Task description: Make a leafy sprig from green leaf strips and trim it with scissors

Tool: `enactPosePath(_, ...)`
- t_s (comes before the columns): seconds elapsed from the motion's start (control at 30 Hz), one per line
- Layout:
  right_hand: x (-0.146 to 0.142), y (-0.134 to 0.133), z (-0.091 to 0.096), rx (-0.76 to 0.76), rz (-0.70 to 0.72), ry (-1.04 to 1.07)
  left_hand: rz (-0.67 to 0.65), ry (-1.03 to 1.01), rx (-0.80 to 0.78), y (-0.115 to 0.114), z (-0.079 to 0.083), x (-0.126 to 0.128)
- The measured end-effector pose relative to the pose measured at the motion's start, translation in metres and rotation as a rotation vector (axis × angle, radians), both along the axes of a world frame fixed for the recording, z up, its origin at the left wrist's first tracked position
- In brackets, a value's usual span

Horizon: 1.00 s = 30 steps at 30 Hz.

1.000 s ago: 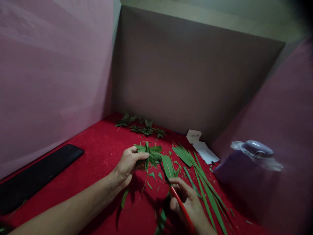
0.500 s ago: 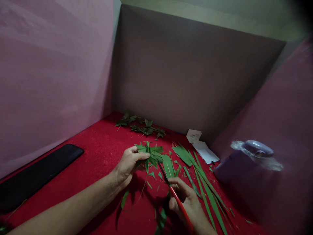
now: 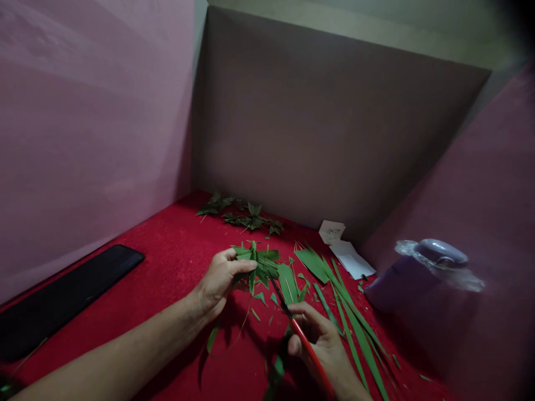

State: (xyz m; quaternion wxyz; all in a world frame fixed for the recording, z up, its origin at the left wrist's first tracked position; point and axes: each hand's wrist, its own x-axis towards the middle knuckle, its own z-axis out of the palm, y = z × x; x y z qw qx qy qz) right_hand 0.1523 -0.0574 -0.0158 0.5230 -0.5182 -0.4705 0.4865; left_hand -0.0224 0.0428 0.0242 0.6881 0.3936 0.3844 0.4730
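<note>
At lower centre, the left hand (image 3: 219, 280) pinched a leaf bundle (image 3: 266, 264), the right hand (image 3: 329, 346) gripped scissors (image 3: 307, 345); trimming seemed in progress, needing a steady cut.

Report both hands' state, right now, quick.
Left hand: closed, pinching the green leaf piece between thumb and fingers.
Right hand: closed around the red-handled scissors.
</note>
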Motion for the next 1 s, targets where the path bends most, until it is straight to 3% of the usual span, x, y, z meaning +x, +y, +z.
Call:
enactPosePath(0.3,-0.0009,0.0013,0.0008,-0.01,-0.013,0.058,-0.015,-0.015,0.018,-0.0004,-0.001,-0.0006)
enactPosePath(0.8,0.004,-0.0031,-0.0026,0.034,0.105,-0.114,0.001,-0.001,0.014,-0.0006,0.0009,0.0007)
enactPosePath(1.0,0.003,-0.0043,-0.0002,0.034,0.062,-0.135,-0.01,-0.016,0.017,-0.0032,0.0006,0.001)
